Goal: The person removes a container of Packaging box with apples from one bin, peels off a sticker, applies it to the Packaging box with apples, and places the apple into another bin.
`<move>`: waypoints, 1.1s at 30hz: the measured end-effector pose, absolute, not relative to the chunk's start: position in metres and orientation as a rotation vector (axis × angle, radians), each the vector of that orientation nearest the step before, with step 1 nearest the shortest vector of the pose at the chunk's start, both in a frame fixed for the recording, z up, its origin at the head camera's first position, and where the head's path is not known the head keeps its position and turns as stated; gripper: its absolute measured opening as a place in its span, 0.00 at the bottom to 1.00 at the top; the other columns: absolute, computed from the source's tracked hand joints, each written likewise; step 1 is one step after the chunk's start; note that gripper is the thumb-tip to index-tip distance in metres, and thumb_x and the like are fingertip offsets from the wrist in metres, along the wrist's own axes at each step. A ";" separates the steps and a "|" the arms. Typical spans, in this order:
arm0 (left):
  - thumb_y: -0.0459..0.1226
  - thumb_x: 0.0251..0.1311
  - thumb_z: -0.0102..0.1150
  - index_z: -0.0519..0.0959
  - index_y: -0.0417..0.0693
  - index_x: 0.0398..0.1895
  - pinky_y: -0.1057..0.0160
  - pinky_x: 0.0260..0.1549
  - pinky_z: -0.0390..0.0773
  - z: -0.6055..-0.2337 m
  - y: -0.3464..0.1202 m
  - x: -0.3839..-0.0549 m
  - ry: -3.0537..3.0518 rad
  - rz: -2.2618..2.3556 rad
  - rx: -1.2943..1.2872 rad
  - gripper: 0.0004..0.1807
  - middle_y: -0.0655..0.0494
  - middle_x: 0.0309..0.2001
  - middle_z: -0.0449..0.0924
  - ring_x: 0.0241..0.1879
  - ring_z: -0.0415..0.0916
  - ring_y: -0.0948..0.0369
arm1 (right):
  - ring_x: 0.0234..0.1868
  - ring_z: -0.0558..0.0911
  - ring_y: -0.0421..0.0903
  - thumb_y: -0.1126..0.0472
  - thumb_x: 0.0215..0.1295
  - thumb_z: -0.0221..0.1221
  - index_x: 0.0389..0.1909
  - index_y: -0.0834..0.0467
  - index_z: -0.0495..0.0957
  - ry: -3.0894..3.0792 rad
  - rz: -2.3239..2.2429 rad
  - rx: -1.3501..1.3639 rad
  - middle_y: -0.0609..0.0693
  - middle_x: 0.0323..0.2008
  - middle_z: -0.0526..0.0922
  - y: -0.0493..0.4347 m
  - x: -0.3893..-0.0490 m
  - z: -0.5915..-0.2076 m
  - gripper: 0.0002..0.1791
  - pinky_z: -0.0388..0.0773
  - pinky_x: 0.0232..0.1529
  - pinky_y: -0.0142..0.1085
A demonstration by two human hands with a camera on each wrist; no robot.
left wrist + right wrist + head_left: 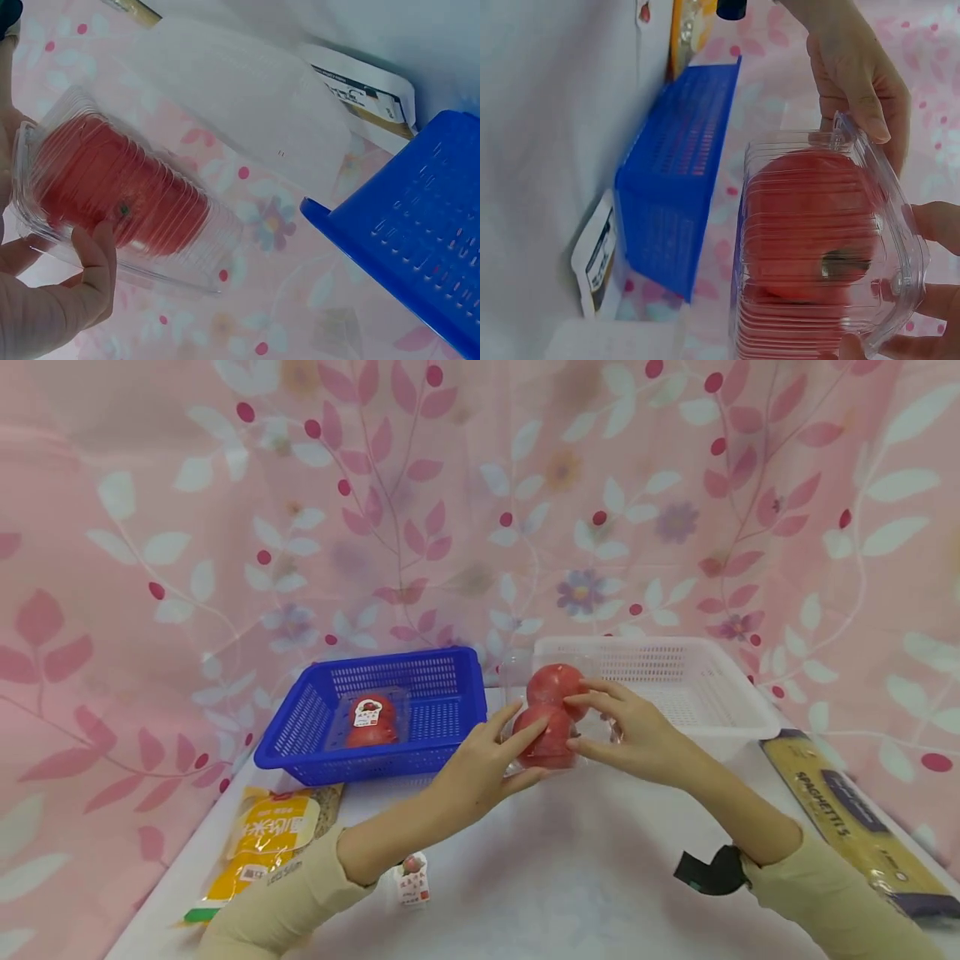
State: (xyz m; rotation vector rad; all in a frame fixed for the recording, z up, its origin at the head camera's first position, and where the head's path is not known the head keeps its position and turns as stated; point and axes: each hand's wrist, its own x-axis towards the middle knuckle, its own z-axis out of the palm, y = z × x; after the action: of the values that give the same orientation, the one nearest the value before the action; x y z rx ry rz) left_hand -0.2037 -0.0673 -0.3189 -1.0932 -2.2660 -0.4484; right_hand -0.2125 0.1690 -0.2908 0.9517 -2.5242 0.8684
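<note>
Two red tomatoes (553,735) sit in a clear plastic clamshell box (217,232), which both hands hold up in front of the white basket. My left hand (480,768) grips the box's near left rim, fingers over the top and thumb lower down. From the right, my right hand (641,739) holds the opposite rim, its fingertips bent over the edge. In the right wrist view the box's ribbed side and rim (911,247) show between the hands. Whether the lid is fully closed I cannot tell.
A blue basket (375,770) at left holds another labelled pack of tomatoes (372,727). The white basket (675,681) stands back right. A yellow grain bag (273,835) lies at left, a spaghetti pack (847,814) at right. A tomato-printed label (412,883) lies by my left forearm.
</note>
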 end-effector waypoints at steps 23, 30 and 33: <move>0.42 0.50 0.67 0.71 0.47 0.58 0.66 0.37 0.78 -0.358 -0.125 -0.116 -2.413 -0.437 -1.186 0.30 0.37 0.58 0.64 0.40 0.76 0.56 | 0.59 0.65 0.57 0.49 0.56 0.63 0.58 0.47 0.70 -2.614 0.902 1.169 0.53 0.63 0.62 0.130 -0.151 -0.349 0.27 0.73 0.47 0.55; 0.43 0.54 0.63 0.69 0.47 0.60 0.68 0.37 0.78 -0.368 -0.130 -0.108 -2.572 -0.516 -1.240 0.29 0.36 0.61 0.61 0.40 0.78 0.59 | 0.57 0.68 0.57 0.47 0.57 0.61 0.56 0.50 0.72 -2.587 0.848 1.232 0.54 0.62 0.64 0.126 -0.146 -0.364 0.26 0.73 0.46 0.53; 0.44 0.57 0.60 0.67 0.47 0.61 0.69 0.36 0.78 -0.374 -0.132 -0.108 -2.601 -0.547 -1.253 0.28 0.36 0.61 0.60 0.41 0.77 0.59 | 0.56 0.69 0.57 0.47 0.57 0.61 0.55 0.51 0.72 -2.590 0.843 1.244 0.55 0.61 0.64 0.125 -0.146 -0.370 0.26 0.74 0.45 0.53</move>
State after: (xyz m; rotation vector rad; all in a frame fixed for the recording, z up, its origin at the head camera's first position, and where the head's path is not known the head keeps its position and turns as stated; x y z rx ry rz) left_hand -0.1083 -0.1320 -0.3736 -1.2528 -2.6011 -0.5466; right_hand -0.1458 0.1250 -0.3695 1.2440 -2.5895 0.8429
